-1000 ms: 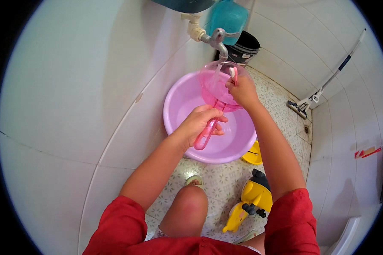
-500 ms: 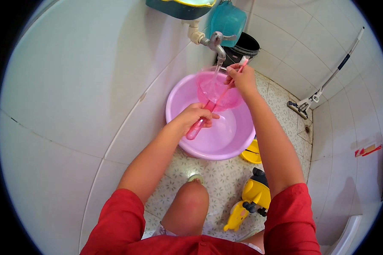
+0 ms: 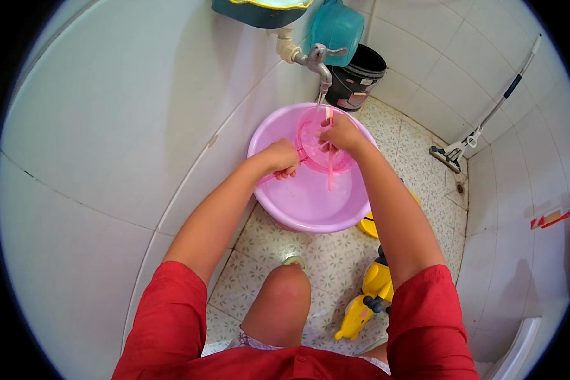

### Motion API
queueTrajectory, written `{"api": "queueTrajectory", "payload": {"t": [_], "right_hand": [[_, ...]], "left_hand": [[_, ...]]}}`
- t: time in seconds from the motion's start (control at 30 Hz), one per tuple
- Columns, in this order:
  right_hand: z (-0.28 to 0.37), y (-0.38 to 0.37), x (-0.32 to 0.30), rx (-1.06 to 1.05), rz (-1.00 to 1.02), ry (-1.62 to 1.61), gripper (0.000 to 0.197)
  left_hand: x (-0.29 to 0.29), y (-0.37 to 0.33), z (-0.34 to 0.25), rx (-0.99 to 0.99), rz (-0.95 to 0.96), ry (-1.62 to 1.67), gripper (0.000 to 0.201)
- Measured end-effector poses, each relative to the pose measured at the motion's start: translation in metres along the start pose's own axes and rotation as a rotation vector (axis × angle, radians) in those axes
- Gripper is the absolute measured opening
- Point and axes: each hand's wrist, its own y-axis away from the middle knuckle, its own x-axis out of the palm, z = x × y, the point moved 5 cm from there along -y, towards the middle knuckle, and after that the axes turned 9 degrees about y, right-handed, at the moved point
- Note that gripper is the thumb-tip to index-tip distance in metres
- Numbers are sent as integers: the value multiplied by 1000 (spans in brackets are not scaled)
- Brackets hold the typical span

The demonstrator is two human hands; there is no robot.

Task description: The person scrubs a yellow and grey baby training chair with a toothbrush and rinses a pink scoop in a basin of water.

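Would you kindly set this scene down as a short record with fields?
Left hand: closed round the handle of a pink dipper
Right hand: holds a pink brush, white head up, over the dipper
Tap: water running
Below the hands: purple basin
Beyond the basin: black bucket
Upper right: mop, tilted

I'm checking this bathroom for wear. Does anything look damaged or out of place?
One thing: a small brownish patch on the white wall, left of the purple basin, breaks the otherwise pale surface there. Whether it's a chip or a stain, I can't tell.
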Motion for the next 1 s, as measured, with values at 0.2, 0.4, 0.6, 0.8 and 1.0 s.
{"api": "queueTrajectory", "payload": {"t": [0.2,0.4,0.6,0.8,1.0], "right_hand": [[-20,-7,-6,93,-147,-160,19],[-20,17,-20,75,-215,17,16],[-32,10,-8,104,-136,-3,16],[-33,6,0,110,-141,36,21],[-22,10,8,75,-81,-12,21]], "left_hand": [[11,5,1,15,-11,32,11],[2,-11,4,123,-104,-51,25],[-8,-18,-4,247,-253,-553,27],[-7,0,-9,156,-232,-465,27],[-6,4,-5,122,-229,-493,26]]}}
